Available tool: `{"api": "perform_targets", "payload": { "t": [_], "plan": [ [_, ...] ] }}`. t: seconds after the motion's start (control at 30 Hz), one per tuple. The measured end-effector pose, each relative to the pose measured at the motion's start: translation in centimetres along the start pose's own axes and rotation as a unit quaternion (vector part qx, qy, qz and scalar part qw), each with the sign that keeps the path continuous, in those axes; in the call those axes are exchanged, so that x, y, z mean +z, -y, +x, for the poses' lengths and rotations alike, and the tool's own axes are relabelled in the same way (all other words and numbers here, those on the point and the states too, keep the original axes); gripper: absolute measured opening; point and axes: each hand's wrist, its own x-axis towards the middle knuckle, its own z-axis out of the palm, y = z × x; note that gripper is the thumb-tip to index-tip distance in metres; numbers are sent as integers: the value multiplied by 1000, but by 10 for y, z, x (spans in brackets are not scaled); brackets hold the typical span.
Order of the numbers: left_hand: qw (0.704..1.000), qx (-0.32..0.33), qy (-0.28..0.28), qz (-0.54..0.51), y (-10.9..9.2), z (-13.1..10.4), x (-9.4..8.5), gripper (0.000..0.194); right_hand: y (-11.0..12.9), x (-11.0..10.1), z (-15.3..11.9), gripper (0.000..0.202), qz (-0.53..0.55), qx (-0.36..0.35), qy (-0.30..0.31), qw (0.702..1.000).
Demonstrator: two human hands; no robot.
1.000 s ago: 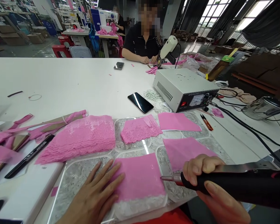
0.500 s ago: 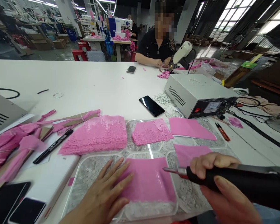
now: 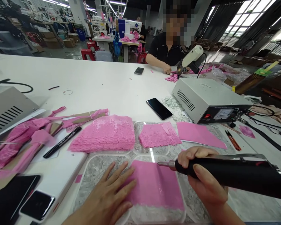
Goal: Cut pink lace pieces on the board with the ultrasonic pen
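A flat pink fabric piece [image 3: 159,187] lies over a clear-edged template on the marbled mat. My left hand [image 3: 112,190] rests with fingers spread, its fingertips on the fabric's left edge. In my right hand [image 3: 201,172] is a black handheld tool [image 3: 234,175], gripped like a thick pen. Its thin metal tip points left, over the upper part of the fabric; whether it touches cannot be told. Behind are a stack of pink lace pieces [image 3: 105,134], a smaller lace piece [image 3: 159,134] and a plain pink piece [image 3: 199,132].
A grey power box [image 3: 210,97] stands at right, with cables, near orange-handled snips [image 3: 233,140]. A black phone [image 3: 159,108] lies beyond the fabrics. At left are a marker [image 3: 62,142], pink straps and a white box [image 3: 67,175]. Across the table sits a person [image 3: 168,51].
The whole view has shifted, with objects now further right. My right hand has moved the tool left, its tip now further in over the fabric. My left hand stays on the fabric's left edge.
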Motion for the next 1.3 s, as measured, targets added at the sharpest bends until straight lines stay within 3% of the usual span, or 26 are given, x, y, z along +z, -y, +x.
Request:
{"api": "perform_targets", "payload": {
  "t": [0.33,0.67,1.03,1.3],
  "plan": [
    [999,-13,25,-36,-2,-3,2,40,-1,-3,3,9,-7,-7,16,1000],
    [998,-24,28,-60,-4,-5,-1,39,-8,27,6,7,20,8,43,999],
    [996,-31,63,-48,-4,-6,1,43,-9,29,8,7,1,7,56,998],
    [997,-37,54,-46,-15,-9,-23,43,-5,26,13,11,21,-1,25,999]
  ]
}}
